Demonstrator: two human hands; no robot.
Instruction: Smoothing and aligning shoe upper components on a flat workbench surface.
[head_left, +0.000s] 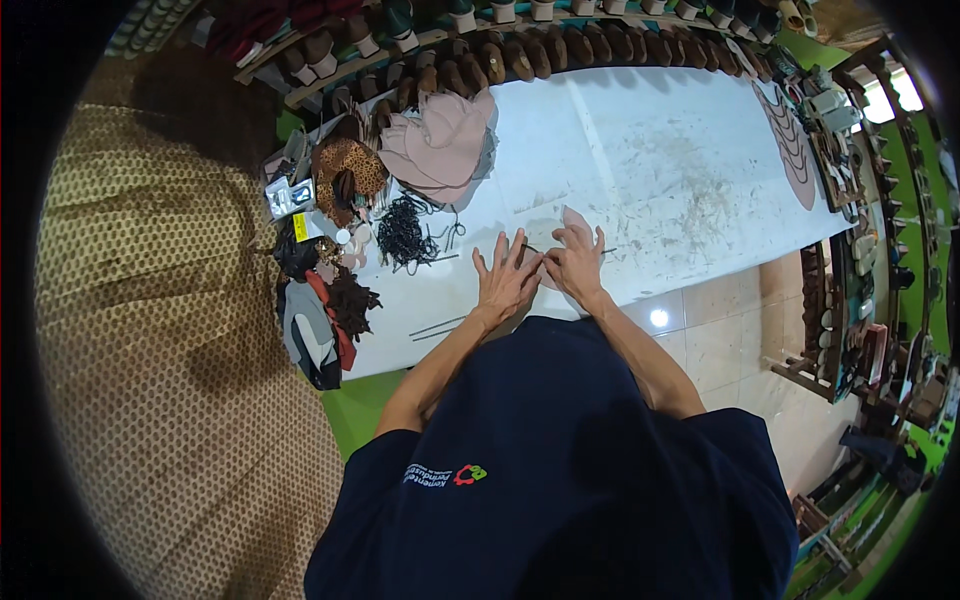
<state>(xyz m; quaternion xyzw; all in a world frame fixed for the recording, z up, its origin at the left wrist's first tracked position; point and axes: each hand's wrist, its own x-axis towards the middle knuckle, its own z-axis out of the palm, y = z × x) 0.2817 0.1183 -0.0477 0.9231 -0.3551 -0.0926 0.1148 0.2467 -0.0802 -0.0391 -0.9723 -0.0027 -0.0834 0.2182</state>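
Observation:
A flat pink piece lies on the white work table under my hands, its pointed far end showing past my right fingers. A thin black strip crosses it and passes beneath my right hand. The bent fingers and thumb of that hand press down on the strip at the piece. My left hand rests close beside it, fingers spread and mostly stretched out, fingertips by the strip's left end. Both hands nearly touch at the thumbs, hiding much of the piece.
Left of my hands lie a tangle of black strips, a stack of pink pieces, leopard-print material and dark brown scraps. Two loose strips lie near the front edge. Rows of shoe lasts line the far edge; pink shapes lie far right.

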